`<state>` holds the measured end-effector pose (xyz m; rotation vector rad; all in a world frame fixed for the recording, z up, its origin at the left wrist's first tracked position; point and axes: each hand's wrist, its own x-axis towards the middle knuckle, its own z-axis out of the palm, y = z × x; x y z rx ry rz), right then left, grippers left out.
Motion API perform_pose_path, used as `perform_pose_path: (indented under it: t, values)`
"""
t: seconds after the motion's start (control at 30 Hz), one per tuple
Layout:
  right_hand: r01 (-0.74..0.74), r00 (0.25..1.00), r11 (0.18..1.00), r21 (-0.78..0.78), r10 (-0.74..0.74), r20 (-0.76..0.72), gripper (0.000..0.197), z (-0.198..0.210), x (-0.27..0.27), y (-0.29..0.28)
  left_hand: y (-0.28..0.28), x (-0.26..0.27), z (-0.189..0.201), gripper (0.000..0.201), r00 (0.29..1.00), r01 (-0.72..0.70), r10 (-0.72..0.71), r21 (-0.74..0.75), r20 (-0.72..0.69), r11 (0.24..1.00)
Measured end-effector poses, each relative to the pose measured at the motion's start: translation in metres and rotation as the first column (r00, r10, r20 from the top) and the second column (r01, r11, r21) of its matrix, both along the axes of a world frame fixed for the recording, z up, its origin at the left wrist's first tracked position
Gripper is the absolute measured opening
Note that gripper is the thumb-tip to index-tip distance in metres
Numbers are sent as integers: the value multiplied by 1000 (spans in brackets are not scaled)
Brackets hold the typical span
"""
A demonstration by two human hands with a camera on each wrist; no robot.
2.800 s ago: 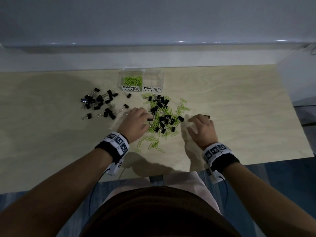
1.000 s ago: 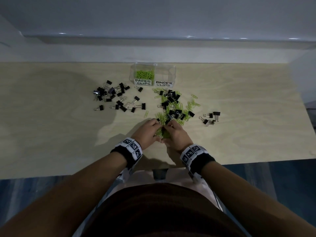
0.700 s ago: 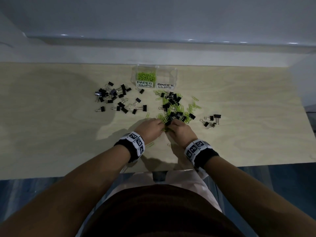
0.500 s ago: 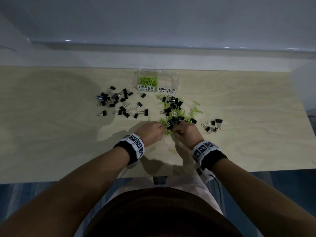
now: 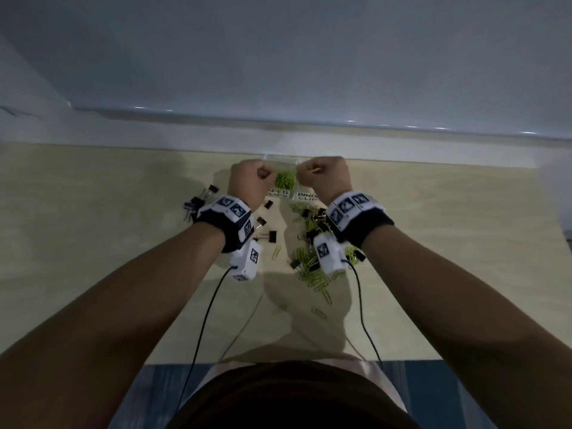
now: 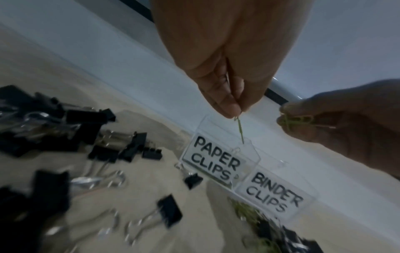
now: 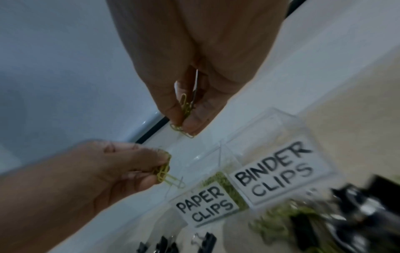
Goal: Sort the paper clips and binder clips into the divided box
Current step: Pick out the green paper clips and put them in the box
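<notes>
Clips in both hands, over the divided box

Wire this thin weighs next to nothing, so I judge the trouble is tangling rather than load. My left hand [image 5: 251,181] has thumb and fingertip pressed together on a small bunch of green paper clips [image 7: 166,172], and my right hand [image 5: 325,178] pinches a second bunch [image 7: 184,118] the same way. Both grips hang above the divided box [image 5: 280,157], the left over the compartment labelled PAPER CLIPS [image 6: 214,164], the right near the wall between that compartment and the one labelled BINDER CLIPS [image 7: 275,168]. Green clips already lie in the paper-clip side; I cannot tell whether the binder-clip side holds anything.

The clips look stiff and smooth, and their loops probably hook each other, so a bunch may drop as a clump or leave one dangling from a fingertip. One hangs edge-on below my left thumb in the left wrist view. I would pinch them flat across the loops.

The binder clips [image 5: 268,236] on the table [image 5: 108,212], on the near side of the box and to its left, look heavier and springy. I would take those by the black body, since the wire handles swing.
</notes>
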<state>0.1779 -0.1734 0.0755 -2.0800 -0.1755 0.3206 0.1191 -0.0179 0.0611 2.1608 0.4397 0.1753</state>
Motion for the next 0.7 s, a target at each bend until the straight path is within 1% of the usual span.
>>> perform_pose_path:
  t: [0.07,0.1,0.17,0.23,0.3,0.37,0.4,0.47,0.53,0.57,0.6,0.63,0.7]
  values:
    - [4,998,996,-94,2,56,5,-1,15,22,3,16,-1,13,999,-4,7,60,-49,998]
    - [-16,997,987,-158,27,70,6,-2,20,30,4,21,-3,13,997,14,-7,89,-81,996]
    - [-104,990,955,-278,126,60,9,-4,27,41,5,26,-4,14,989,59,-43,115,-142,992]
    - [-195,972,912,-361,228,51,17,-4,28,43,6,24,-5,18,983,110,-87,140,-163,984]
    - [-254,942,876,-410,320,99,20,-3,20,33,2,11,-2,20,976,194,-165,216,-144,957]
    - [-304,895,862,-407,404,188,19,-5,1,13,-9,-11,-2,16,952,301,-273,260,-137,918]
    - [-329,881,856,-399,431,197,19,-8,-12,1,-17,-25,-3,14,927,369,-337,245,-162,896]
    - [-384,877,827,-411,466,117,19,-18,-39,-28,-33,-52,-12,15,840,531,-485,182,-244,828]
    - [-419,869,799,-432,491,65,17,-33,-65,-56,-45,-73,-27,26,714,683,-609,154,-346,714]
    - [-428,863,790,-440,501,60,16,-42,-77,-68,-49,-80,-35,32,655,739,-647,151,-390,657]
    - [-436,857,782,-445,512,61,18,-49,-88,-78,-52,-85,-41,37,613,775,-670,150,-419,615]
    - [-446,848,774,-450,525,63,21,-56,-96,-85,-54,-89,-46,40,590,794,-684,155,-429,587]
    - [-467,824,749,-469,562,77,30,-64,-107,-92,-57,-93,-51,40,580,810,-702,205,-413,549]
